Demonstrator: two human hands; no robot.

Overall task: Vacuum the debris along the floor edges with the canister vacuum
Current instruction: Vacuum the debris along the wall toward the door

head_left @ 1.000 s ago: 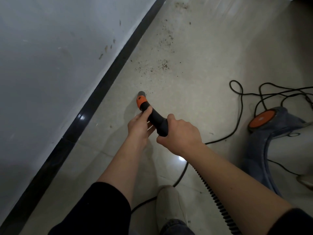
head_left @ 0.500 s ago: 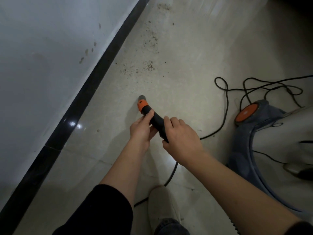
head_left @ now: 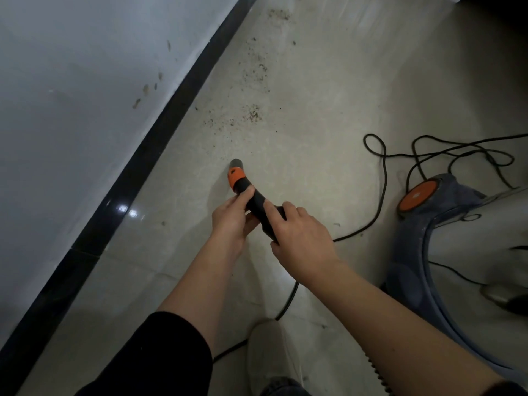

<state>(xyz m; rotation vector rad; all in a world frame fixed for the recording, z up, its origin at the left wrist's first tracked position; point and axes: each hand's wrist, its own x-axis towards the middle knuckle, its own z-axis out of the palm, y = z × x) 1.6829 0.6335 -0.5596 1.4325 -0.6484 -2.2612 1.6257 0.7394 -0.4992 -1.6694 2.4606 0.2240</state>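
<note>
The black vacuum hose handle with an orange collar and grey open tip points at the floor near the middle. My left hand grips the handle from the left, thumb near the collar. My right hand holds its rear part with the fingers laid over it. Brown debris lies scattered on the pale tile beyond the tip, along the black baseboard. The grey-blue canister vacuum with an orange round button sits at the right.
A white marked wall rises at the left. A black power cord loops across the floor by the canister. The ribbed hose runs under my right forearm. My light shoe stands at the bottom centre.
The view has shifted slightly. My right hand loosened from a full fist grip, its fingers now lying flatter over the handle. The tip stays about the same distance short of the debris.
</note>
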